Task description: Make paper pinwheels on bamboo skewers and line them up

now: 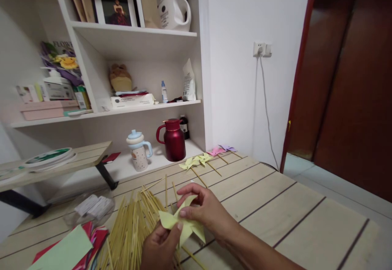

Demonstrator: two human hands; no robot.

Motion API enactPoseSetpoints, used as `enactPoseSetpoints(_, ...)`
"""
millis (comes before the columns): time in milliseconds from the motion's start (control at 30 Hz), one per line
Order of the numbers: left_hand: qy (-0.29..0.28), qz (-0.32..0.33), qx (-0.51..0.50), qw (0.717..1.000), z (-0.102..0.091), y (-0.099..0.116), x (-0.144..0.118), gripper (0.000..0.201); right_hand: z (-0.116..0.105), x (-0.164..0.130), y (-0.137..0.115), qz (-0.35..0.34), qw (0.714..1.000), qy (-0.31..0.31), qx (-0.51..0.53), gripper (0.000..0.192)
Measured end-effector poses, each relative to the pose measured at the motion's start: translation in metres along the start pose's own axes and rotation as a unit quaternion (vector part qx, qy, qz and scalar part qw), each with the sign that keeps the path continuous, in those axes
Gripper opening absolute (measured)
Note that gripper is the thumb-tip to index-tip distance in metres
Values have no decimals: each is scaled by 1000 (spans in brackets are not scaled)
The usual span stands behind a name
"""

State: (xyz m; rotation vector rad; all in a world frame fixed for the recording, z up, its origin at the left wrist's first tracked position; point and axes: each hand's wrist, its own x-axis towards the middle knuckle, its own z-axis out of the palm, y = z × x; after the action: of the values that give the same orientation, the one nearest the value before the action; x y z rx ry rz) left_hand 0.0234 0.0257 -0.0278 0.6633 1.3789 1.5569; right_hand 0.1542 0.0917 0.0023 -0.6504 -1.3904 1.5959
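Hands [183, 229] pinching folded paper pinwheel [181, 223]

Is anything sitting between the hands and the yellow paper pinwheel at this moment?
Nothing visible does. Both the left hand and the right hand already grip the yellow paper pinwheel directly, above the pile of wooden sticks on the table.

Matt yellow paper pinwheel [182, 223], wooden sticks [131, 229]
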Motion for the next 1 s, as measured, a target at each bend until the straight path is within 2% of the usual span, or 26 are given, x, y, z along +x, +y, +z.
enactPoseSetpoints(67, 0, -16, 11, 1000, 1, 5, -2, 30, -1, 0, -3, -34, 999, 11, -34, 35)
enactPoseSetpoints(133, 5, -43, 22, 999, 0, 15, -5, 33, -4, -1, -8, -60, 998, 9, -10, 40)
enactPoseSetpoints(200, 42, -24, 26, 998, -3, 29, -9, 34, -12, -1, -12, -80, 996, 33, 22, 43)
enactPoseSetpoints(233, 60, -1, 30, 998, -4, 36, -12, 32, -16, -2, -13, -81, 995, 56, 6, 36)
enactPoseSetpoints(300, 86, 39, 49, 994, -6, 48, -16, 30, -27, -4, -12, -48, 994, 73, -63, 20)
enactPoseSetpoints(367, 95, 60, 71, 991, -5, 53, -19, 29, -38, -11, -6, 4, 992, 38, -124, 16)
enactPoseSetpoints(467, 94, 54, 73, 991, -2, 47, -19, 31, -51, -25, 9, 32, 987, -3, -159, 3)
enactPoseSetpoints(700, 60, -10, 49, 997, -13, 13, -4, 50, -56, -38, 31, 12, 970, -35, -239, 16)
enactPoseSetpoints(867, 69, -27, 65, 995, -10, 13, -7, 53, -53, -37, 40, -17, 934, -38, -356, 28)
enactPoseSetpoints(1000, 51, -16, 72, 996, -6, 13, -11, 49, -52, -40, 42, -17, 933, -33, -358, 28)
